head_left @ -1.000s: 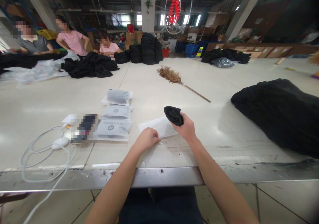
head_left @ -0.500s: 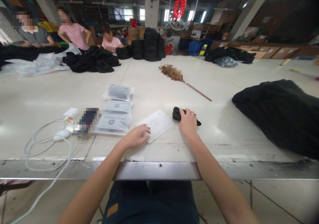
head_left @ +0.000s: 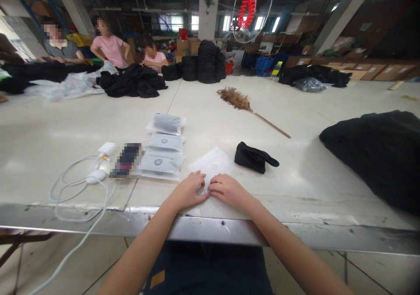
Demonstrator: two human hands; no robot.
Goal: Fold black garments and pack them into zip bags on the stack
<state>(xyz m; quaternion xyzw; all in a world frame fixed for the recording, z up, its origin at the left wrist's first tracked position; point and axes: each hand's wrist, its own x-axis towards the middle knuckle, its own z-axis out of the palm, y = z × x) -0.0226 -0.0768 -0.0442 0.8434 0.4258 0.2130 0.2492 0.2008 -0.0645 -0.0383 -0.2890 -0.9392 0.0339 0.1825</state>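
Observation:
A flat, frosted plastic bag (head_left: pixel 215 158) lies on the table in front of me. My left hand (head_left: pixel 188 192) is at its near end, fingers curled and thumb tip close to the right fingertips. My right hand (head_left: pixel 231 193) meets it there, its fingers pressed together on the same edge of the bag. How firmly each pinches is partly hidden. Just right of the bag rests a folded black cloth item (head_left: pixel 251 157), untouched, with one flap sticking out to the right. Left of the bag, several filled bags (head_left: pixel 162 163) with printed lettering lie in a column.
A phone (head_left: pixel 126 160) and a white cable (head_left: pixel 62 181) lie at left. A feather duster (head_left: pixel 236 98) is beyond the bag. A large black fabric heap (head_left: pixel 377 150) covers the right side. Co-workers stand or sit behind black fabric (head_left: pixel 134 80) at far left.
My right hand has let go of the black cloth item and moved left to the bag's near edge. The cloth has partly unfolded. The view has shifted slightly.

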